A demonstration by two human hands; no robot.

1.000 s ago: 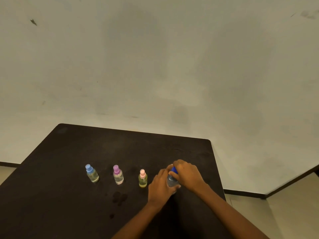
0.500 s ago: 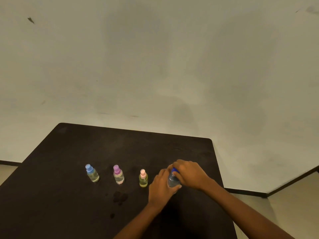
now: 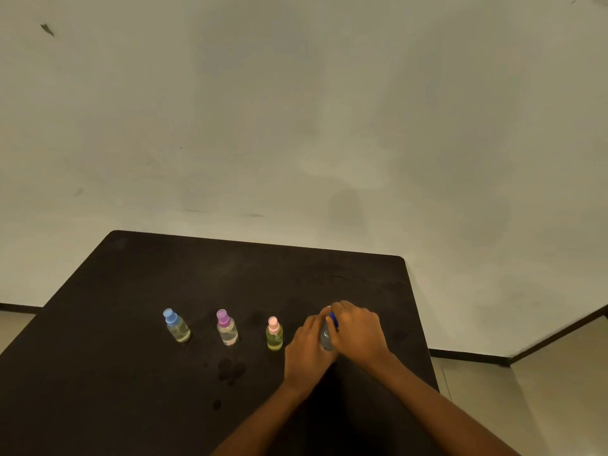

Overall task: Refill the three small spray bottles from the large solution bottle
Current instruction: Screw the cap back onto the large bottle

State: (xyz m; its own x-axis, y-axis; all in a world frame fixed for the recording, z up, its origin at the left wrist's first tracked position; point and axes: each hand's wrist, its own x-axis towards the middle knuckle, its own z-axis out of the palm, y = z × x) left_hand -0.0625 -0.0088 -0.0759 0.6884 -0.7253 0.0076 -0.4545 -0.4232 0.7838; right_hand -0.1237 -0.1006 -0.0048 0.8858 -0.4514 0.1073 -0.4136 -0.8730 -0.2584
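Three small spray bottles stand in a row on the black table (image 3: 131, 373): one with a blue cap (image 3: 176, 325), one with a purple cap (image 3: 227, 327) and one with a pink cap (image 3: 274, 334). Right of them stands the clear solution bottle (image 3: 326, 337), mostly hidden by my hands. My left hand (image 3: 307, 350) grips its body. My right hand (image 3: 358, 330) is curled over its dark blue cap (image 3: 334, 319).
Dark wet spots (image 3: 230, 370) mark the table in front of the purple and pink bottles. The table's right edge (image 3: 424, 350) lies close to my right hand. A pale wall rises behind, with floor at the right.
Both hands stay on the solution bottle; the right hand has shifted slightly over the cap. The small bottles have not moved.
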